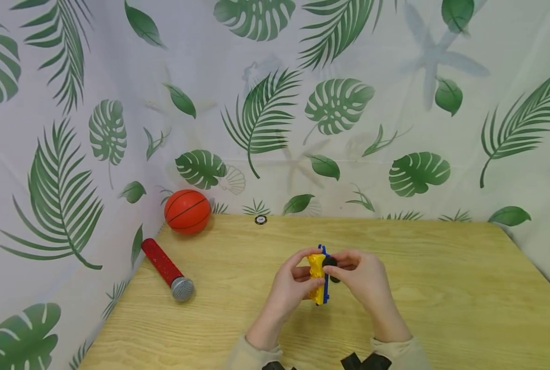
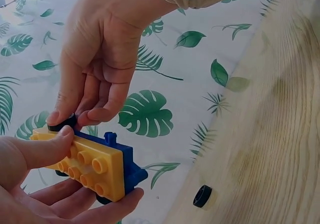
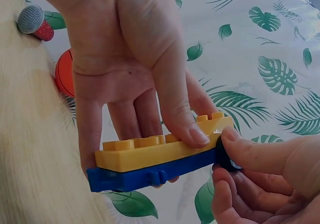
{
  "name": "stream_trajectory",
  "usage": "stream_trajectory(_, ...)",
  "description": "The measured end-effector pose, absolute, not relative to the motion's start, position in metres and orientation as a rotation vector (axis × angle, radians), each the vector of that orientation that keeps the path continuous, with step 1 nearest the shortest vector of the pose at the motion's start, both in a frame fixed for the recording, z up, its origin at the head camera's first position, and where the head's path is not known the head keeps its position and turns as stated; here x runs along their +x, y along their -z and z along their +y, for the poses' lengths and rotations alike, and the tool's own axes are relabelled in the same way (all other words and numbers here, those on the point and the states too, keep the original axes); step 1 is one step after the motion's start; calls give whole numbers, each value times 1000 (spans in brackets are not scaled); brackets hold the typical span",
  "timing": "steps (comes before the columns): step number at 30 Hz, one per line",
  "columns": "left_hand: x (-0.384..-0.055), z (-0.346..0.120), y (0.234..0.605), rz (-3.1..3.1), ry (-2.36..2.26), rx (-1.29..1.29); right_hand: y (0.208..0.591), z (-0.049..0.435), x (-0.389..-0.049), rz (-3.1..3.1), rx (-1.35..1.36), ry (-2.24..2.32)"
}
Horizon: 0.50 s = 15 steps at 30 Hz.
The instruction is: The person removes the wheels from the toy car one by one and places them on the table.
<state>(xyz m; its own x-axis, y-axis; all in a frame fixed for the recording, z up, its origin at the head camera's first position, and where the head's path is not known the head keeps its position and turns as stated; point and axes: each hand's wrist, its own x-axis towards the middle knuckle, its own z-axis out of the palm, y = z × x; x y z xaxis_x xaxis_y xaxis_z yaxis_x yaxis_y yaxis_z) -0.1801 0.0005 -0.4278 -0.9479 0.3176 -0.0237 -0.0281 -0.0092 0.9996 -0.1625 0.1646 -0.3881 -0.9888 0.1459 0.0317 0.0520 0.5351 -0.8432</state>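
Head view, toy vehicle (image 1: 316,265): held up over the table between both hands, turned on edge, yellow studs (image 2: 98,165) toward the left hand and blue base (image 3: 172,171) toward the right.
Handling: probably light, stiff and hard like moulded plastic; likely a bit slick on flat faces, hardly fragile except perhaps at the short bare peg (image 2: 111,138) jutting from the base.
Where to grip: best, by judgement, across the yellow body's long edges, clear of peg and wheel, with modest pressure.
Black wheel (image 2: 62,122): at one end of the base, within the right hand's pinch; likely easy to roll out of the fingertips, so best taken by the rim. Seating hidden by fingers; cannot tell.
Left hand (image 1: 285,288): wrapped around the body, thumb on the studded face, fingers on the opposite side.
Right hand (image 1: 370,277): narrow, pinching the black wheel between thumb and fingers.
Loose wheel (image 2: 202,196): on the tabletop, apart from both hands.
Table (image 1: 450,303): wood-grained, beneath both hands.
Small disc (image 1: 261,220): ahead of the left hand, near the far edge.
Microphone (image 1: 164,264): well left of the left hand.
Ball (image 1: 187,211): farther ahead, beyond the microphone.
Backdrop (image 1: 275,195): leaf-printed, beyond both hands.
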Motion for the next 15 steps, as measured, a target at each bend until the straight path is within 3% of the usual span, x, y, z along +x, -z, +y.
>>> stream_trajectory(15,-177,8,426,2087,-2105,246,386,163,-164,-2634,-209,-1421)
